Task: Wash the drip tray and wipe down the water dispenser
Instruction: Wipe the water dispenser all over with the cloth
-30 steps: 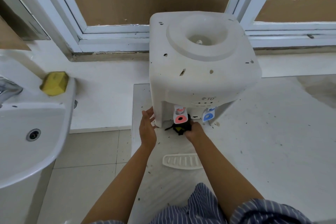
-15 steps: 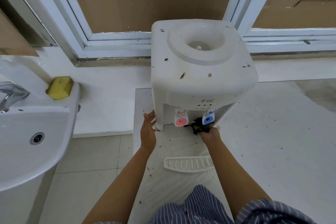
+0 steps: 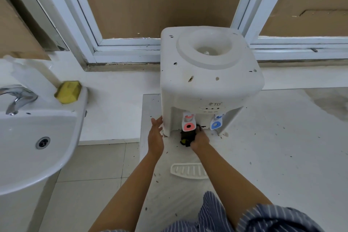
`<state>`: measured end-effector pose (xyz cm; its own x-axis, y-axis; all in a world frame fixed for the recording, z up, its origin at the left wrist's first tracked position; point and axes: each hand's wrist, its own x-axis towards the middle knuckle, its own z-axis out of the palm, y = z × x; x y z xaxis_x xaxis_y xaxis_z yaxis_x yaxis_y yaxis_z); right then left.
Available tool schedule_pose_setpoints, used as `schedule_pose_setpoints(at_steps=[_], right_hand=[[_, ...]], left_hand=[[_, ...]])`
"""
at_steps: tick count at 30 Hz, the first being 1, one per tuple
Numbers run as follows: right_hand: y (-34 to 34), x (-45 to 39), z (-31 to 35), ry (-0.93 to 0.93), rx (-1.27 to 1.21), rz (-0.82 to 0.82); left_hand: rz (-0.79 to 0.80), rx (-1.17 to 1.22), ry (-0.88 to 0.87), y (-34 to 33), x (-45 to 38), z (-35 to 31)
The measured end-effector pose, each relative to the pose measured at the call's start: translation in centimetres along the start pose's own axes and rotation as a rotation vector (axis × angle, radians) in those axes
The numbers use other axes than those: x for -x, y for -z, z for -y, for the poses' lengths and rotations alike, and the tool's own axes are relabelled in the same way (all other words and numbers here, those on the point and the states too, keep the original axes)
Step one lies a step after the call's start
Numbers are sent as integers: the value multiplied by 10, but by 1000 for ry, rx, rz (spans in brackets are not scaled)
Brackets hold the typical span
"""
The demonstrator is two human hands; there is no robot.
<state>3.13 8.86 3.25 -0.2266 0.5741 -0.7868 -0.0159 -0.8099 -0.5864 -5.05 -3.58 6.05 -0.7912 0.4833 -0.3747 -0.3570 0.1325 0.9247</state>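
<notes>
Sleeves of striped blue fabric [image 3: 263,218] fill the bottom edge, and from them our two bare forearms reach forward over the pale, speckled counter [image 3: 282,147]. Nearest on that counter lies the drip tray [image 3: 186,170], a white slotted piece, flat and out of the machine, its right end hidden under our right forearm. Beyond it our right hand [image 3: 200,140] curls its fingers around a dark cloth [image 3: 187,137] with a yellow patch, holding it low in the recess of the water dispenser [image 3: 209,79], just under the red tap [image 3: 188,123]. We cannot tell whether the cloth touches the tap itself. Our left hand [image 3: 156,137] is flat with straight fingers, its fingertips against the dispenser's front left corner. The blue tap [image 3: 216,123] sits to the right of the red one, apart from both hands. The dispenser stands upright on the counter, white with dark spots across its top and an open round well where a bottle would sit. Off to the left, well apart, we see a white sink [image 3: 37,137] with a chrome faucet [image 3: 16,98] and a yellow sponge [image 3: 68,91] on its rim. Behind everything runs a white window frame [image 3: 90,43] with brown board behind it.
</notes>
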Motion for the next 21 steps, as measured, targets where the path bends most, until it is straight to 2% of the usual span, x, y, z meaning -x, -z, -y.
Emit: schedule_pose_setpoints(at_steps=[3, 5, 9, 12, 17, 21], right_hand=[[-25, 14, -16, -60, 166, 12], [-36, 15, -29, -118, 159, 12], [-37, 3, -40, -47, 361, 60], [-21, -8, -37, 4, 462, 183], [11, 20, -17, 9, 400, 417], [46, 34, -12, -12, 393, 447]], left_hand=[[11, -26, 6, 3, 3, -2], [24, -42, 15, 8, 3, -3], [77, -100, 18, 14, 1, -2], [81, -96, 18, 14, 0, 0], [35, -63, 25, 7, 5, 6], [-23, -76, 187, 0, 13, 24]])
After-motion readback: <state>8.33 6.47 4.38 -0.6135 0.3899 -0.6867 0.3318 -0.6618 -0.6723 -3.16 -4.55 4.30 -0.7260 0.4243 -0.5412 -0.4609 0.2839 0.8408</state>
